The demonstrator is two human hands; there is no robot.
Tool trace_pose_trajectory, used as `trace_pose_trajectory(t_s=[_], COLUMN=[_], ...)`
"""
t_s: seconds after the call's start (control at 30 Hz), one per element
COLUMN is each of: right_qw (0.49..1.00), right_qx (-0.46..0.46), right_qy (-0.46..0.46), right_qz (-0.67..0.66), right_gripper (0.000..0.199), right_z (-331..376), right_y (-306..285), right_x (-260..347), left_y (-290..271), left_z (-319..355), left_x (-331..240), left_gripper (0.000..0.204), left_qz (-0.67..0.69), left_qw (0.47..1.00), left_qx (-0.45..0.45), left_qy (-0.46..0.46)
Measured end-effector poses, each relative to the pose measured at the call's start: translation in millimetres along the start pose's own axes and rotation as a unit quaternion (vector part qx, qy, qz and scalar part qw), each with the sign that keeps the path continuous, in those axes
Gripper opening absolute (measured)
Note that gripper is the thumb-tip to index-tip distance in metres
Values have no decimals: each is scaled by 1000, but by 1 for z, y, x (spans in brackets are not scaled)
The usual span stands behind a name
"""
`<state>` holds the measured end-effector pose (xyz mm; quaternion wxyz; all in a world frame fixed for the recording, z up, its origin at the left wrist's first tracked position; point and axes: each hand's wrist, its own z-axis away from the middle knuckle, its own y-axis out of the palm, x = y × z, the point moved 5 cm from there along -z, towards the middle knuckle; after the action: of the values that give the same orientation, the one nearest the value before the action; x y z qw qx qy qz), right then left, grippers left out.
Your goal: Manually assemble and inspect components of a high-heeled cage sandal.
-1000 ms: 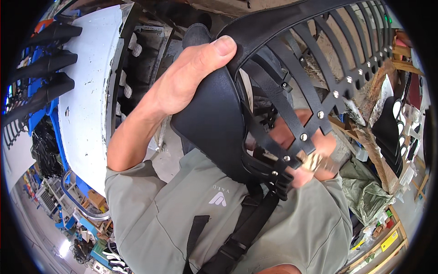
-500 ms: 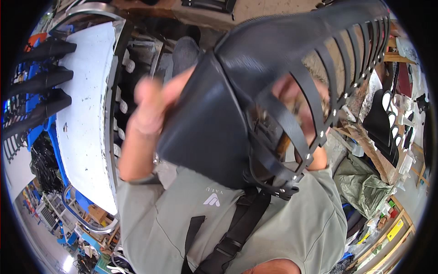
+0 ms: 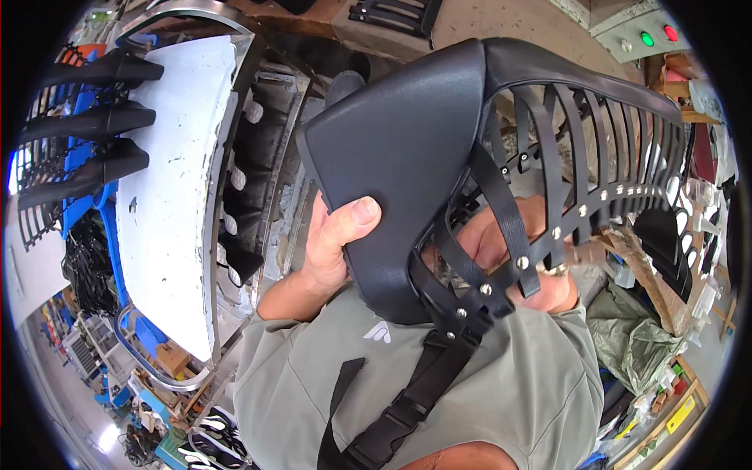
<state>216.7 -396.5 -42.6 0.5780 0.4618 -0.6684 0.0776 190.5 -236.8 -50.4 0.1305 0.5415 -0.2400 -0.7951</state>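
A large black leather piece (image 3: pixel 399 141) is held up in front of me, with a smooth, curved panel at the left and a row of riveted strips bowing out to the right. My left hand (image 3: pixel 335 235) grips the panel's lower left edge, thumb on the outer face and the fingers hidden behind. Through the gaps between the strips my right hand (image 3: pixel 501 235) shows, curled at their lower riveted ends and partly covered by them. A strip's loose-looking end hangs just beside that hand.
At the left stands a white board (image 3: pixel 168 204) in a metal frame, several similar black pieces (image 3: pixel 102 121) lying over its edge. Another strapped piece (image 3: pixel 395 14) rests on the far bench. Right of me are green fabric (image 3: pixel 627 329) and a panel with coloured buttons (image 3: pixel 646 37).
My left hand, earlier raised and blurred at the panel's far left side, now clasps its lower edge. The leather piece has turned, bringing more of its strips into view.
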Motion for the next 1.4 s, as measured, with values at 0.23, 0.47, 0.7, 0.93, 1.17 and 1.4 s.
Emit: trace_pose_trajectory(t_s=[0.23,0.47,0.7,0.93,1.17,1.4], right_qw=[995,986,992,977,992,965], right_qx=[-31,84,115,185,-27,-94], right_qy=[11,-68,37,79,-17,-164], right_qz=[-98,130,-21,75,124,184], right_gripper=[29,21,20,25,32,31], right_z=[4,-9,-5,18,20,25], right_y=[7,3,6,4,-8,7], right_x=[-2,10,-7,-8,-1,4], left_y=[-7,-13,-22,-43,-26,-18], left_z=[5,5,0,4,0,1], left_x=[11,12,22,39,31,32], left_gripper=[60,62,55,58,57,58], left_qz=[-13,-36,-20,82,78,88], left_qw=[999,998,997,983,991,992], left_qx=[-26,-47,-67,-153,-96,-72], left_qy=[-25,-38,-24,-58,-51,-58])
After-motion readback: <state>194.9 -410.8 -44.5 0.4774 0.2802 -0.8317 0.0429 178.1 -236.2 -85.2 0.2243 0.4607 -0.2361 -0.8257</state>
